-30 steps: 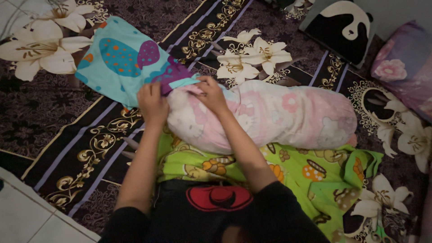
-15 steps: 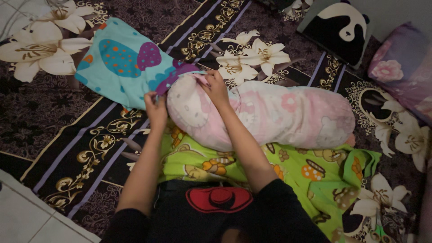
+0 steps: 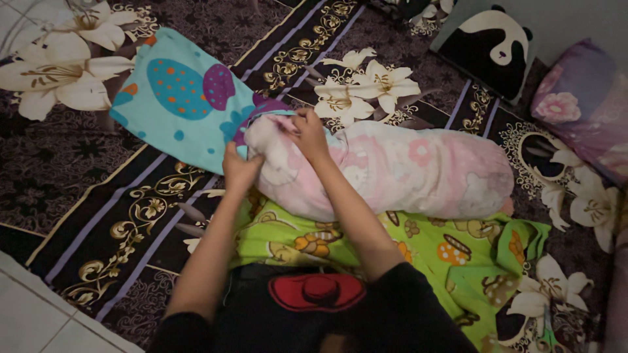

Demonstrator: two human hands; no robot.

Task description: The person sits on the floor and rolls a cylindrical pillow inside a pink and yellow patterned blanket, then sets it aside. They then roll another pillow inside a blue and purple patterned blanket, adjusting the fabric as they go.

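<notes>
Both arms reach forward. The left hand point(image 3: 239, 168) pinches the turquoise cover point(image 3: 183, 98) edge at 10 o'clock; the right hand point(image 3: 309, 134) grips the one pink bolster point(image 3: 392, 170), lying center on the floral sheet point(image 3: 98, 196).

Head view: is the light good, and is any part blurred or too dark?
Head view: dim, bluish light, no glare; the pink bolster is soft but readable; both hands, left hand and right hand, look slightly blurred; the black clothing at the bottom loses detail.
</notes>
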